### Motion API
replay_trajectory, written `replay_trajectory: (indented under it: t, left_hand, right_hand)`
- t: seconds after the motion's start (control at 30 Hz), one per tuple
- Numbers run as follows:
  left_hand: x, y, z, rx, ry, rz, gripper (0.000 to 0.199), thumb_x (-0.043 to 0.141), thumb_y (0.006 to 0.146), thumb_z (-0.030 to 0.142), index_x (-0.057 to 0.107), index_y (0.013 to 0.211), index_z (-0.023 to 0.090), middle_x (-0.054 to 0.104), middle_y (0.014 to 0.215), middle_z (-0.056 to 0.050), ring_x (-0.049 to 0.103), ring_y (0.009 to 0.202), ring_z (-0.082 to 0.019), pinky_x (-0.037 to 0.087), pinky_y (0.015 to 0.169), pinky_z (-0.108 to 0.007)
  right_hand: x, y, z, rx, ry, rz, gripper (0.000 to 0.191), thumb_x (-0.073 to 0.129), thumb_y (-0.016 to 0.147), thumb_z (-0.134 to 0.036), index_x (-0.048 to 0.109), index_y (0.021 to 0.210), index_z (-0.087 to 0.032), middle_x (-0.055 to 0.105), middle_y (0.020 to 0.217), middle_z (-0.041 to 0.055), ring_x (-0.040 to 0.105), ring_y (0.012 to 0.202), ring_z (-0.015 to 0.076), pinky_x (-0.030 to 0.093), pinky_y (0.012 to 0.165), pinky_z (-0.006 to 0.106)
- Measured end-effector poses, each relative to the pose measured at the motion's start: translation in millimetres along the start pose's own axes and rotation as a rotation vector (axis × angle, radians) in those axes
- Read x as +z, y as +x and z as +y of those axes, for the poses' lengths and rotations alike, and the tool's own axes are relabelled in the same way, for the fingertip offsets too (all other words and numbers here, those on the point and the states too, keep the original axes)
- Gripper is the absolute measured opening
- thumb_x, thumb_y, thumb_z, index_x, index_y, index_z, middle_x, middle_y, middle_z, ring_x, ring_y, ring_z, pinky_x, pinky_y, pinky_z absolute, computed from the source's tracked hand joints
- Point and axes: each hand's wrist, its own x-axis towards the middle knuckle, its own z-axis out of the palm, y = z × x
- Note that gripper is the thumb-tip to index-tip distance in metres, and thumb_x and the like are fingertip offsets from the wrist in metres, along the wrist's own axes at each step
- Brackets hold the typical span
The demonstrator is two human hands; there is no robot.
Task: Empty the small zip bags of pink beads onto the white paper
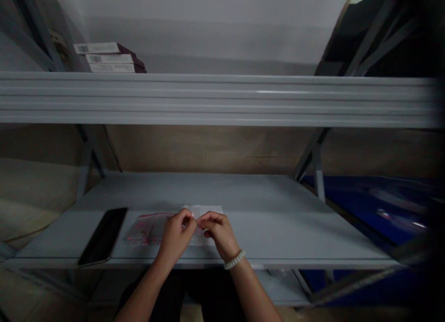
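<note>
Above the front part of the grey shelf (260, 197), my left hand (178, 231) and my right hand (219, 231) meet with their fingertips close together. Both hands are pinched on something small and pinkish that is too small to make out. A white bag or paper (213, 208) lies beneath and behind the fingers. Left of my left hand rests a clear plastic bag (144, 229) with a red edge and small red pieces inside. My right wrist wears a pale beaded bracelet.
A dark phone or tablet (103, 236) lies at the shelf's left front. Several thin boxes (111, 59) are stacked on the upper shelf (222, 99), whose metal edge crosses the view. Slanted metal supports flank the lower shelf, with a blue surface (368, 215) at the right.
</note>
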Motion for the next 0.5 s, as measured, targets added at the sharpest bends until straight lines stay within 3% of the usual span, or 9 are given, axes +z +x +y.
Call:
replay_trajectory:
  t: [0.2,0.4,0.5]
  left_hand:
    - [-1.1,-2,-1,0.024,0.309,0.107,0.009,0.047,0.071,0.017,0.047,0.063,0.018,0.05,0.054,0.005,0.05,0.052,-0.01,0.032,0.053,-0.02]
    - [-14.0,-2,-9,0.035,0.28,0.125,0.023,0.051,0.078,0.028,0.045,0.059,0.018,0.045,0.05,0.006,0.045,0.048,-0.008,0.031,0.051,-0.019]
    - [-20.1,-1,-15,0.175,0.234,0.124,0.024,0.062,0.074,0.038,0.054,0.082,0.018,0.058,0.073,0.001,0.056,0.069,-0.013,0.041,0.063,-0.023]
  right_hand:
    - [11,-2,-5,-0.36,-0.463,0.265,0.014,0.052,0.066,-0.019,0.051,0.052,-0.016,0.049,0.051,-0.0031,0.044,0.053,0.0096,0.035,0.054,0.022]
    - [8,-1,-4,-0.364,-0.559,0.345,0.015,0.051,0.067,-0.021,0.05,0.052,-0.017,0.049,0.05,-0.0039,0.043,0.05,0.0091,0.032,0.05,0.021]
    - [8,1,-7,-0.351,-0.516,0.35,0.015,0.053,0.066,-0.023,0.05,0.052,-0.017,0.05,0.051,-0.0038,0.045,0.052,0.0095,0.033,0.051,0.02]
